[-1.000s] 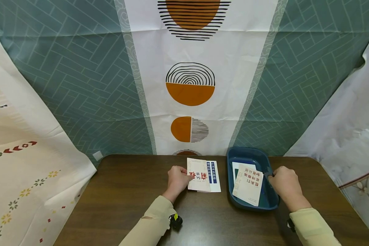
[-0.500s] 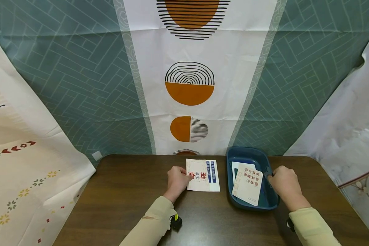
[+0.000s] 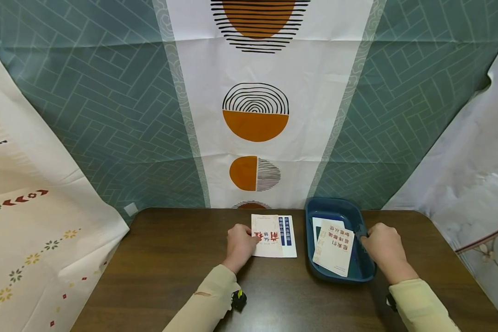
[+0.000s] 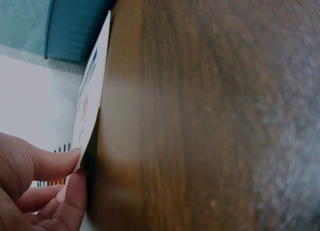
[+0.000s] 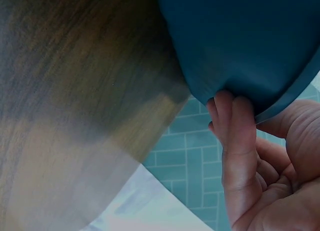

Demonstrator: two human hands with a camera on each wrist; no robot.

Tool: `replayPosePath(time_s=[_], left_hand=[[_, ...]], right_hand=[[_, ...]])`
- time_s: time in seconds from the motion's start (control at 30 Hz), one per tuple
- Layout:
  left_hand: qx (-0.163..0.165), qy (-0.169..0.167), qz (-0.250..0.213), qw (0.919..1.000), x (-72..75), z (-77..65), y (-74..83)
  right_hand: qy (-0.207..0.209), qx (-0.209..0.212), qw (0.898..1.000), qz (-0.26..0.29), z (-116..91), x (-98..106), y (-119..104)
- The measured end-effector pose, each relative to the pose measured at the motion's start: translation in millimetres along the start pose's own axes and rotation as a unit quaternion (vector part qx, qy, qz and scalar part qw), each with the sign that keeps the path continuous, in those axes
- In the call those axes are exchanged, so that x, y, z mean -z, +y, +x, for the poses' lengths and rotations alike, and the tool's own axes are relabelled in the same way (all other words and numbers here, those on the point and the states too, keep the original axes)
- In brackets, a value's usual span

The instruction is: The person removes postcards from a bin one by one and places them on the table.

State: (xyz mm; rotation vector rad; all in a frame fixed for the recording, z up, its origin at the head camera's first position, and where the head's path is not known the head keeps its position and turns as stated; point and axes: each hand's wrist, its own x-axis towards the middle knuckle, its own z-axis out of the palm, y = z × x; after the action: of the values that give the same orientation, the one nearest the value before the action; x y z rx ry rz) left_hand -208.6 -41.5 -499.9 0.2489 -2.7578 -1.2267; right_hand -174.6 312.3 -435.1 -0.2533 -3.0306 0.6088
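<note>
My left hand (image 3: 240,244) pinches the left edge of a cream card with red print (image 3: 267,246), thumb on top and fingers beneath. In the left wrist view, the held edge of that card (image 4: 89,123) is lifted off the wood. It overlaps a white card with blue bands (image 3: 288,237), whose right part shows. My right hand (image 3: 386,249) grips the right rim of a blue plastic basket (image 3: 369,272); in the right wrist view, fingers press its outer wall (image 5: 220,51) and the thumb sits at the rim. Inside the basket lies a cream card with dark red characters (image 3: 335,249).
Another white card (image 3: 317,223) lies partly under the cream one in the basket. Everything stands on a dark brown wooden table (image 3: 157,276). Behind it hangs a green and white patterned cloth (image 3: 257,147), close to the table's back edge.
The red-printed card has shifted slightly, so its lower edge now lines up with that of the blue-banded card. My right hand and the basket have stayed put.
</note>
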Motion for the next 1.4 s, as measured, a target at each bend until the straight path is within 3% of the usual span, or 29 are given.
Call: replayPosePath(time_s=[0.33,0.6,0.83,1.0,1.23,1.4], left_hand=[[-0.007,0.007,0.005,0.9999,-2.2,-5.3,-2.6],[-0.024,0.022,0.045,0.9985,3.5,-3.8,2.4],[-0.089,0.041,0.064,0.9931,15.0,-7.9,38.1],[-0.141,0.058,0.062,0.9864,14.9,-17.3,68.3],[-0.222,0.059,0.043,0.9724,5.0,-30.7,99.5],[-0.238,0.049,0.058,0.9682,-8.9,-39.2,107.4]], right_hand=[[0.003,0.006,1.000,-0.003,1.0,-0.2,-1.4],[-0.009,-0.002,1.000,-0.006,1.1,-1.7,-1.6],[-0.011,-0.006,1.000,-0.007,0.4,0.6,-3.0],[-0.019,-0.012,1.000,-0.005,-1.6,2.4,-3.3],[-0.014,-0.007,1.000,-0.005,-2.1,3.3,-3.2],[-0.009,-0.001,1.000,-0.010,-3.2,4.4,-4.1]])
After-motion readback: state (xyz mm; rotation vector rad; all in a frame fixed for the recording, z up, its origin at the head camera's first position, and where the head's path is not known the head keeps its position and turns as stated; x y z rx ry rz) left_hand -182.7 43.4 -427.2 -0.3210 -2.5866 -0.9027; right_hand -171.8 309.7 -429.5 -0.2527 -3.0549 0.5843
